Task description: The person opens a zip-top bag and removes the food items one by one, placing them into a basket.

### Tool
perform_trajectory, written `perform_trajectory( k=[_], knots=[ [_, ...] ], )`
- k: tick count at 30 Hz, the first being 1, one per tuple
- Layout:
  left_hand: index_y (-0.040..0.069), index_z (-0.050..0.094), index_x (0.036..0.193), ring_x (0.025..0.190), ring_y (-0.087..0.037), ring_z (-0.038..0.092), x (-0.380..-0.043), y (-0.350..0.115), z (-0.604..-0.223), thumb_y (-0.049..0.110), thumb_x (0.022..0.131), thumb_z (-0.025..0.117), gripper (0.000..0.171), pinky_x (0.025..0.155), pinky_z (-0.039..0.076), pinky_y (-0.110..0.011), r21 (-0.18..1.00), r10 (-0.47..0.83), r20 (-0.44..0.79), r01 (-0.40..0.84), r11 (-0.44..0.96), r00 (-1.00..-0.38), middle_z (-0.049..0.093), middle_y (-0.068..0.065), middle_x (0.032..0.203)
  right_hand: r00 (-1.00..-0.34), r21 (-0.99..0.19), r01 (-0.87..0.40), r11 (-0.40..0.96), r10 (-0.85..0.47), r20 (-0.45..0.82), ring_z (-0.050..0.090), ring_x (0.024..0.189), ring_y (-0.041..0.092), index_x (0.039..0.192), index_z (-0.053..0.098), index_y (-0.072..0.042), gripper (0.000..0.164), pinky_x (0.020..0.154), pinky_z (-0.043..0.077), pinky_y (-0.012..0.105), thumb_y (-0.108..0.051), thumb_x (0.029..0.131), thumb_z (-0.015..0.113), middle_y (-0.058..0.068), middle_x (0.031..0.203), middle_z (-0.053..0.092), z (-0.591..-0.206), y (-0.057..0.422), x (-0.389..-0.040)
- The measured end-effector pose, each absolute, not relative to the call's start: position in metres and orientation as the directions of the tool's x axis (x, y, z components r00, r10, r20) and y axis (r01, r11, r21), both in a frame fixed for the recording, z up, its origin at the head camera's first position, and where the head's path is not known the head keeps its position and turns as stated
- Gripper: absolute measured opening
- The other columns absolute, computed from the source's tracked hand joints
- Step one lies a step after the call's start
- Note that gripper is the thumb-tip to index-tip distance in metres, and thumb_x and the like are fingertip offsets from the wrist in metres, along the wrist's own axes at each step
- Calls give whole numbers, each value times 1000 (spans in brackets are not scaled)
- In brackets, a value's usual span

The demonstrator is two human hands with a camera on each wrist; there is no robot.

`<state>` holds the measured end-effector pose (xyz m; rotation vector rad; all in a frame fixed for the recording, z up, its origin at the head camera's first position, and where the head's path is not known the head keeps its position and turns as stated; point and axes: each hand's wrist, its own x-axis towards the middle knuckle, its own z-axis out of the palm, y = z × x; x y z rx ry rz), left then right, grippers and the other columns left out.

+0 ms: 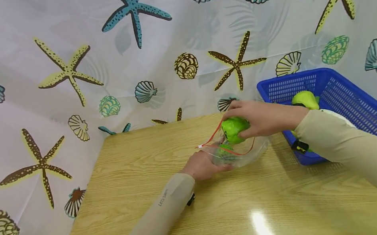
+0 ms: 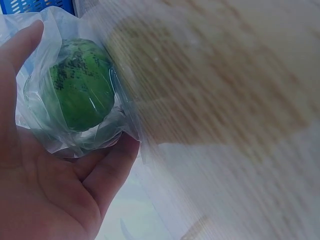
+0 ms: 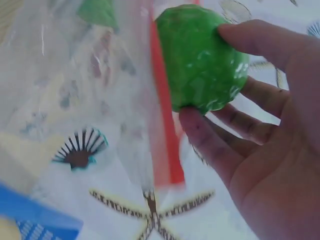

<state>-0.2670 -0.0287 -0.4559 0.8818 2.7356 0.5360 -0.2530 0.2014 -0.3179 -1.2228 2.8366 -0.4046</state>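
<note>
In the head view my right hand grips a bumpy bright green fruit at the mouth of a clear plastic zip bag. The right wrist view shows thumb and fingertips around this fruit, which overlaps the bag's red zip strip. From the lower left, my left hand holds the bag, thumb on one side and fingers beneath. A second green fruit, dark-specked, lies inside the bag, seen through the plastic in the left wrist view. A small white slider sits at the zip's left end.
A blue plastic basket stands at the right of the wooden table. Inside it are a yellow-green fruit and something white, partly hidden by my right forearm. A curtain with starfish and shells hangs behind the table.
</note>
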Motion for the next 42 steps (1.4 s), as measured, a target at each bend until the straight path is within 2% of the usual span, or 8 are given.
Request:
perform_trajectory(
  k=[6,8,13,17,24,32,42],
  knots=[
    [27,24,152,110,-24,53,-266,-29,-455,82,70,51,103,91,47,-44,368,584,-92,518,772,-806,46,0,141,-757,-299,-650,698,-630,174,53,86,13,132,54,-20,53,64,53,33,-27,83,74,2,127,49,-295,239,-253],
    [27,23,152,109,-23,54,-266,-28,-456,82,70,51,103,90,48,-43,367,575,-95,508,779,-813,48,0,140,-773,-308,-634,709,-597,216,52,92,15,132,55,-19,53,63,53,34,-28,83,74,4,127,51,-290,253,-256],
    [28,23,152,106,-20,55,-266,-27,-457,82,69,53,104,90,48,-43,379,565,-107,492,784,-818,49,0,138,-815,-354,-580,734,-517,262,51,103,25,132,55,-15,54,71,54,47,-29,84,74,10,124,52,-281,282,-262],
    [28,24,152,105,-20,55,-266,-27,-457,82,69,53,104,90,48,-43,374,563,-106,492,786,-820,49,0,138,-864,-367,-503,783,-448,229,49,107,33,134,51,-9,57,81,48,59,-32,86,71,16,125,50,-284,304,-269],
    [29,22,152,106,-20,54,-266,-27,-457,84,67,52,106,91,47,-42,380,546,-126,468,798,-829,49,0,139,-922,-298,-387,872,-362,137,48,104,37,135,50,-1,66,83,44,61,-40,86,69,25,128,48,-307,335,-291],
    [33,18,152,99,-20,58,-267,-28,-458,85,67,51,105,88,49,-42,382,550,-123,472,794,-826,58,-3,129,-960,-257,-269,928,-281,-9,38,117,47,133,50,2,61,92,35,68,-34,88,67,33,134,42,-335,351,-319],
    [29,24,152,107,-21,54,-268,-27,-459,85,66,52,105,92,46,-43,381,542,-124,464,800,-831,52,0,136,-955,-229,-281,932,-294,-27,50,107,43,132,49,6,54,86,44,62,-22,89,67,32,125,52,-349,352,-329]
  ],
)
